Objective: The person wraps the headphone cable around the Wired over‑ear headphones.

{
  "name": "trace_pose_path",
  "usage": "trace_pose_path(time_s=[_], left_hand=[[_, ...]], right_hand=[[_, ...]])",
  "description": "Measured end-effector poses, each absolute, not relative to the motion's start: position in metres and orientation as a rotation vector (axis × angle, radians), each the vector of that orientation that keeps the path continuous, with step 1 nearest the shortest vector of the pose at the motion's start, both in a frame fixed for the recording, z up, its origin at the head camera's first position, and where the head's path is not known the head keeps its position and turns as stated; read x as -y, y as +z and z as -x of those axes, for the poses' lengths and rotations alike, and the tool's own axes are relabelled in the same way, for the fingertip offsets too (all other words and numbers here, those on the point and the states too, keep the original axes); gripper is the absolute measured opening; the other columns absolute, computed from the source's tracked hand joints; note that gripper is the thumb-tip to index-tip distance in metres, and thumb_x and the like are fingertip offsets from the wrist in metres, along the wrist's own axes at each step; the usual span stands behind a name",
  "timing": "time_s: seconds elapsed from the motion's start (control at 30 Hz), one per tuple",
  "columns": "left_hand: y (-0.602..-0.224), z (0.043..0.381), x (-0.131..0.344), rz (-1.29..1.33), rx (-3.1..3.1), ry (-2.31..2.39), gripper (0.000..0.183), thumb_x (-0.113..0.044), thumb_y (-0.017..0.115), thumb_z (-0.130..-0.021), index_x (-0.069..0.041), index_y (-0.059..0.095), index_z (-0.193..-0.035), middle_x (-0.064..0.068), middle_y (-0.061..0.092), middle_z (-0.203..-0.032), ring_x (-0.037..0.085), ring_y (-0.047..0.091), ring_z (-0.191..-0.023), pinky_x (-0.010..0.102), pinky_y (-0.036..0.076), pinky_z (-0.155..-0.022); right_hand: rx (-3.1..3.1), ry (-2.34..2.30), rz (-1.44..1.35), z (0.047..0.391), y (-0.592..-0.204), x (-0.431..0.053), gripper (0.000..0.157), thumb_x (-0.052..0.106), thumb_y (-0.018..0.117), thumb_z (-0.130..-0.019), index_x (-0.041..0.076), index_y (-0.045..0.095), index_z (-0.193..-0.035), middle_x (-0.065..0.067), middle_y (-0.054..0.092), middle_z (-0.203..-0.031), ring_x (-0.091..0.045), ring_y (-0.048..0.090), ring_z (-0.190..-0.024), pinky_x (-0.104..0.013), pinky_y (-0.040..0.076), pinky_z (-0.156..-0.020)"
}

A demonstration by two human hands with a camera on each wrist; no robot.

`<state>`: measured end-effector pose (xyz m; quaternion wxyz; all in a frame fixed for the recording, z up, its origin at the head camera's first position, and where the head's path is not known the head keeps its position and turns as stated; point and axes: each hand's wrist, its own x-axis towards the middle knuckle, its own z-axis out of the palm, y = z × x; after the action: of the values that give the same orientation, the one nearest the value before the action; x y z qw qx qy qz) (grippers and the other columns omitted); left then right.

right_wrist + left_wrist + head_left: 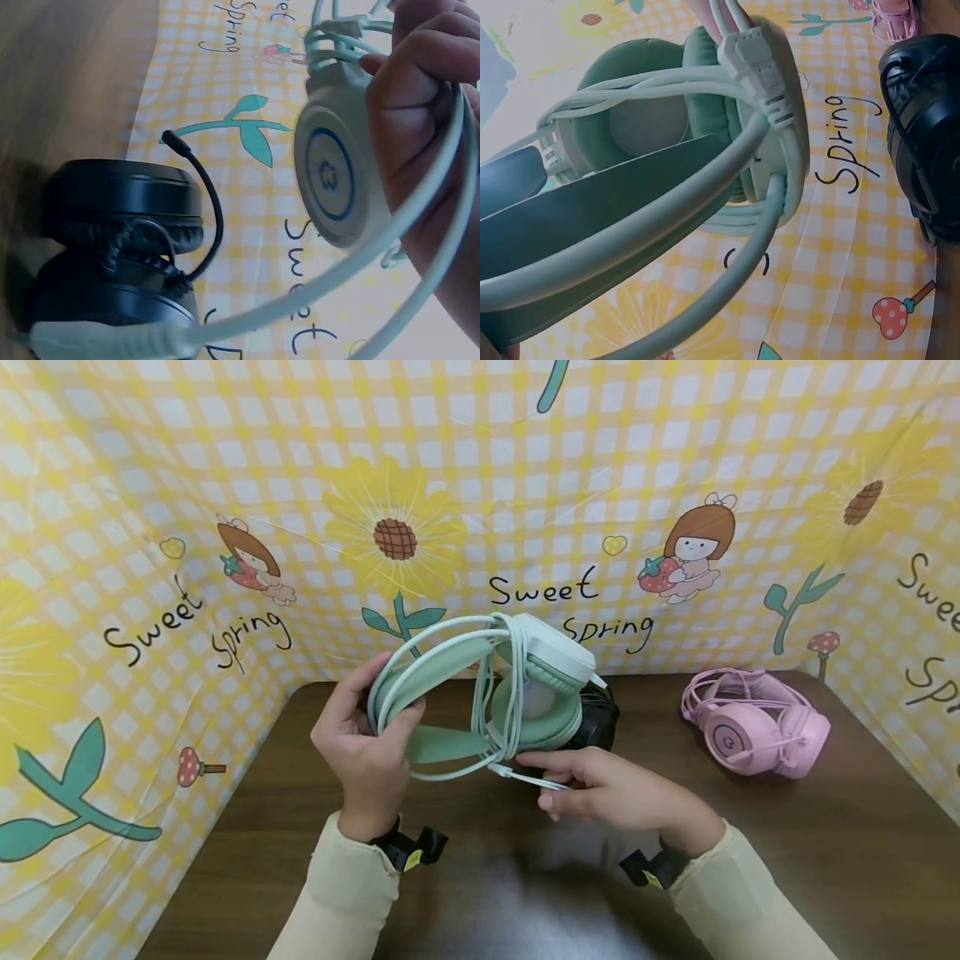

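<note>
Mint-green headphones (558,653) are held up over the table, their cable wound in several loops around the headband and ear cups. My left hand (366,739) grips the headband at its left end, thumb on the near side. Beneath the ear cups, my right hand (618,789) pinches the loose part of the pale green cable (528,778). In the right wrist view the cable passes through the curled fingers, and its plug end (112,340) hangs free. A connector (754,60) lies against the wound loops in the left wrist view.
Black headphones (120,202) with a boom microphone (214,202) stand on the table behind the green pair, partly hidden in the head view. Pink headphones (757,727) lie at the back right of the brown table (262,860). A yellow checked cloth (480,468) encloses the back and sides.
</note>
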<state>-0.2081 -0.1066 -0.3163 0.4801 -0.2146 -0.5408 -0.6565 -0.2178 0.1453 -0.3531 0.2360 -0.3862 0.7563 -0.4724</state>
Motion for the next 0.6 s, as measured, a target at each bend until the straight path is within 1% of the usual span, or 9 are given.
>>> trace_pose_path(time_s=[0.13,0.3,0.43,0.53,0.6], left_hand=[[-0.315,0.208,0.108,0.564,1.362,-1.600,0.037,0.014,0.071,-0.067,0.017,0.065,-0.104,0.024,0.067,-0.095,0.023,0.065,-0.082,0.030,0.052,-0.076],[-0.314,0.206,0.109,0.599,1.469,-1.586,0.039,0.013,0.072,-0.067,0.014,0.067,-0.106,0.023,0.067,-0.094,0.022,0.064,-0.082,0.030,0.051,-0.075],[-0.314,0.205,0.111,0.626,1.593,-1.549,0.041,0.012,0.074,-0.067,0.008,0.069,-0.108,0.022,0.067,-0.097,0.021,0.064,-0.082,0.028,0.051,-0.072],[-0.314,0.204,0.113,0.648,1.701,-1.532,0.042,0.011,0.075,-0.068,0.003,0.071,-0.108,0.016,0.069,-0.099,0.020,0.062,-0.080,0.027,0.050,-0.069],[-0.314,0.202,0.114,0.662,1.768,-1.542,0.042,0.010,0.076,-0.068,0.001,0.072,-0.109,0.012,0.069,-0.099,0.019,0.062,-0.079,0.026,0.050,-0.068]], right_hand=[[-2.094,-1.264,1.082,0.216,-0.349,-0.148,0.047,0.016,0.056,-0.099,0.008,0.045,-0.145,0.003,0.057,-0.073,-0.006,0.042,-0.052,-0.023,0.039,-0.050],[-2.127,-1.200,1.164,0.213,-0.344,-0.153,0.044,0.021,0.056,-0.100,0.012,0.048,-0.142,0.008,0.051,-0.068,-0.004,0.041,-0.051,-0.022,0.039,-0.051],[-2.136,-1.195,1.204,0.210,-0.339,-0.158,0.045,0.021,0.056,-0.100,0.009,0.048,-0.142,0.004,0.057,-0.074,-0.003,0.043,-0.051,-0.022,0.041,-0.050],[-2.128,-1.204,1.240,0.208,-0.334,-0.161,0.045,0.020,0.057,-0.099,0.007,0.049,-0.142,0.003,0.061,-0.079,-0.003,0.045,-0.053,-0.022,0.043,-0.050],[-2.125,-1.202,1.283,0.206,-0.331,-0.164,0.044,0.018,0.057,-0.099,0.006,0.050,-0.141,0.005,0.062,-0.081,-0.002,0.047,-0.055,-0.022,0.044,-0.051]])
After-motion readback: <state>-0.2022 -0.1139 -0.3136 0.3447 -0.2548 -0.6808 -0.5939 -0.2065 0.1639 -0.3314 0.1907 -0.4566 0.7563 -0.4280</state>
